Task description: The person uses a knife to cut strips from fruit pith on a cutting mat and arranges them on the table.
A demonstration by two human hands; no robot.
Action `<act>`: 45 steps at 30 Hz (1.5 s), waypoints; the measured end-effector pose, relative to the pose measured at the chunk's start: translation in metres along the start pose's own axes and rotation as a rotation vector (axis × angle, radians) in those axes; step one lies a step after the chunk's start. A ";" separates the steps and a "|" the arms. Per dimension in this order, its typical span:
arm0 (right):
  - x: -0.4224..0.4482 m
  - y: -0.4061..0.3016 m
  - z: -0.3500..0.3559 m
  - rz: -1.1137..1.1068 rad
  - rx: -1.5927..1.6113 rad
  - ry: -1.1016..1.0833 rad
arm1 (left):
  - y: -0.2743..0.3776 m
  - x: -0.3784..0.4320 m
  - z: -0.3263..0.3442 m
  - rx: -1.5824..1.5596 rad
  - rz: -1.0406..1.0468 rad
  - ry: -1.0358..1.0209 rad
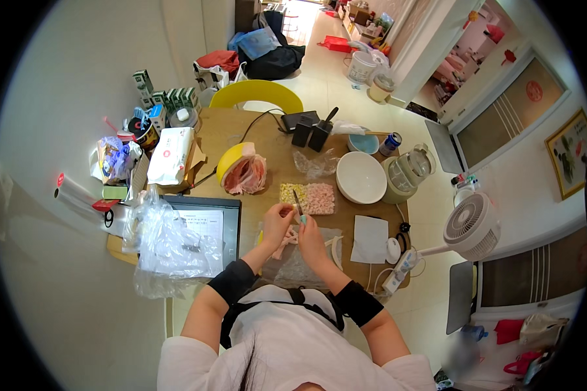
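Note:
My right hand (311, 239) holds a small knife (297, 201) by its turquoise handle, the blade pointing away from me. Close beside it, my left hand (278, 221) has its fingers pinched together near the blade; a small orange-yellow bit shows there, too small to name. Just beyond both hands lies a flat pack of small pieces (320, 198), yellow on the left and pink on the right. Pink strips (287, 242) rest on a clear plastic sheet (301, 266) under my wrists. Farther left, a yellow bowl (229, 159) lies tipped, with crumpled pink material (245, 177) at its opening.
A white bowl (361, 177) and a glass-jar blender (405, 176) stand at the right. Nearer are a white sheet (370, 239), a power strip (401, 271) and a fan (472, 226). Plastic bags (171, 249) cover part of a laptop-like dark board (232, 229) at the left.

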State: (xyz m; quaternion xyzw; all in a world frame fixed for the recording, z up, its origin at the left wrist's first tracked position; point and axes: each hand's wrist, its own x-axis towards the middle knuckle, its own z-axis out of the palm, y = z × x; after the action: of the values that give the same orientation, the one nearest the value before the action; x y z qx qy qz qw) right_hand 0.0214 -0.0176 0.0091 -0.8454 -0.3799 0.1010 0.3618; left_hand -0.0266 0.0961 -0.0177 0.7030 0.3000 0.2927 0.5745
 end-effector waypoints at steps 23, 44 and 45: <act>0.006 -0.002 -0.001 -0.100 -0.175 0.002 | 0.007 0.010 0.001 0.043 0.101 0.050; -0.003 0.000 0.002 -0.084 -0.205 0.016 | 0.023 0.013 -0.004 0.081 0.142 0.062; -0.003 -0.002 0.002 -0.091 -0.204 0.034 | 0.023 0.012 -0.004 0.108 0.134 0.045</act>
State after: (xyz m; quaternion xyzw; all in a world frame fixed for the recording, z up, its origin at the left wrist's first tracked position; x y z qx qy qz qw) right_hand 0.0176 -0.0182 0.0087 -0.8612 -0.4200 0.0309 0.2847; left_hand -0.0200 0.1039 0.0065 0.7446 0.2807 0.3297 0.5081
